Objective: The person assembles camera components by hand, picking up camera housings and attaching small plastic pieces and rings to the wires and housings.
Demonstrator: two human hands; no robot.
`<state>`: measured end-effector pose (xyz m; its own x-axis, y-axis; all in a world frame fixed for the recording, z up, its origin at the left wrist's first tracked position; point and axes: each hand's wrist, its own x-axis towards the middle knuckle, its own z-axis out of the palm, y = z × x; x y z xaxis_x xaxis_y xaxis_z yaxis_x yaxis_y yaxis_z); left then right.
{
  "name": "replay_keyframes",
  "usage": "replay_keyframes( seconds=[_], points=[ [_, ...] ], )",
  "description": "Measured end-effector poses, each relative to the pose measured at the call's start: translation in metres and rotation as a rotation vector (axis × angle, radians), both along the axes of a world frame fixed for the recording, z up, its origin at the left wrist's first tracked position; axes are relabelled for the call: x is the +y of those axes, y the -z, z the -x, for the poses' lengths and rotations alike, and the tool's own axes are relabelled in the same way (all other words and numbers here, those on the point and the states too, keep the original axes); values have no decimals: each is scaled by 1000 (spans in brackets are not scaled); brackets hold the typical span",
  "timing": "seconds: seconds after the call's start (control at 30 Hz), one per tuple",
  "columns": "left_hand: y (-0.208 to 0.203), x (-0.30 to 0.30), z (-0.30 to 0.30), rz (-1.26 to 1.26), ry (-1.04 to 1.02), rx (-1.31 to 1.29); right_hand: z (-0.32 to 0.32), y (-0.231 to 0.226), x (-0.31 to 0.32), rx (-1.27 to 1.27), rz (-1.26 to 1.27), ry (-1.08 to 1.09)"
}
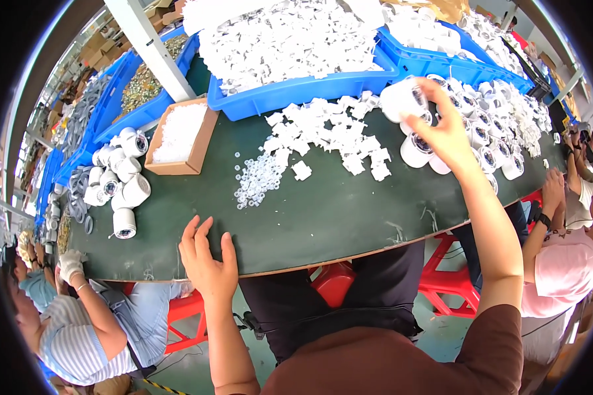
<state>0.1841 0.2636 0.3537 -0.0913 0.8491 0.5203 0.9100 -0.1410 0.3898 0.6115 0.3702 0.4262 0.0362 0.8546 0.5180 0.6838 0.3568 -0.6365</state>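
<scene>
My right hand (446, 128) is at the right side of the green table, thumb and fingers closed round a white cylindrical camera housing (399, 100). It is over a group of similar white housings with dark round fronts (483, 128). My left hand (209, 260) rests near the front edge of the table, fingers apart and holding nothing. Ahead of it lies a scatter of small translucent rings (257, 180). Beyond the rings, small white square plastic pieces (331, 128) are spread loosely toward the right.
A blue bin (303, 93) heaped with white pieces stands at the back, beside another blue bin (428, 64). To the left are a cardboard box (190, 158) of small white parts and more camera housings (122, 174). Co-workers sit on both sides; a metal post (150, 49) rises behind.
</scene>
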Motion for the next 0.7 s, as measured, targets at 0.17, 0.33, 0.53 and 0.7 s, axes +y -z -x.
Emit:
replay_keyframes(
  seconds=[0.17,0.33,0.53,0.7],
  points=[
    [-1,-14,-8,-47,120,-183,64,4,-61,-93,-125,-223],
    [-30,-29,-55,239,617,-566,136,37,-112,-14,-2,-584],
    [-20,-25,-65,277,571,-680,168,65,-126,351,286,-744],
    [-22,-25,-68,81,511,-400,166,37,-116,638,561,-670]
  ],
)
